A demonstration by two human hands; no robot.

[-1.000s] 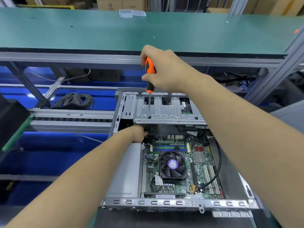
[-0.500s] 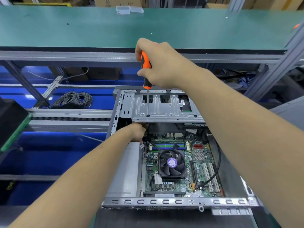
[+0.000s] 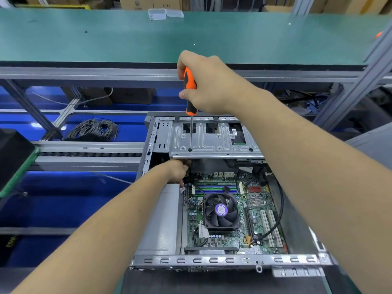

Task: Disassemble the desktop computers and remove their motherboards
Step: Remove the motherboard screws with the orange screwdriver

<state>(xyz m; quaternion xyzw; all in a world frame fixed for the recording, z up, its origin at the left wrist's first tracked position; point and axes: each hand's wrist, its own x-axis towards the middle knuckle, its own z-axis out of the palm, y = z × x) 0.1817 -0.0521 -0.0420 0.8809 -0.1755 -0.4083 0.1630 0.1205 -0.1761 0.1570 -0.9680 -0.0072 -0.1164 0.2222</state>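
Nearest the person, the open desktop case [image 3: 212,261] lies flat on the bench, its perforated front rail toward the viewer. Inside, the motherboard [image 3: 256,217] sits seated on the case floor, right of a plain grey metal box [image 3: 161,221] that fills the left bay. A black CPU fan [image 3: 221,210] with a purple hub label stands near the board's centre; memory slots [image 3: 215,188] run across just behind it, white expansion slots [image 3: 269,228] lie to its right, and a black cable [image 3: 277,211] loops along the board's right side. The left hand [image 3: 177,170] reaches into the case at the board's far left corner, fingers tucked under the edge of the drive cage; whether they pinch anything cannot be told, as the fingertips are hidden in shadow. The drive cage [image 3: 216,141], a silver stamped plate, spans the far end of the case above the board. The right hand [image 3: 207,85] is wrapped round the orange-and-black handle of a screwdriver [image 3: 190,92], held upright, its shaft running down with the tip at a hole in the cage's near-left area. Beyond, left of the case, a coil of grey wire [image 3: 93,129] lies on a blue surface. Farther back a green-topped bench [image 3: 191,37] runs across, with a small clear plastic box [image 3: 165,13] on its far edge.
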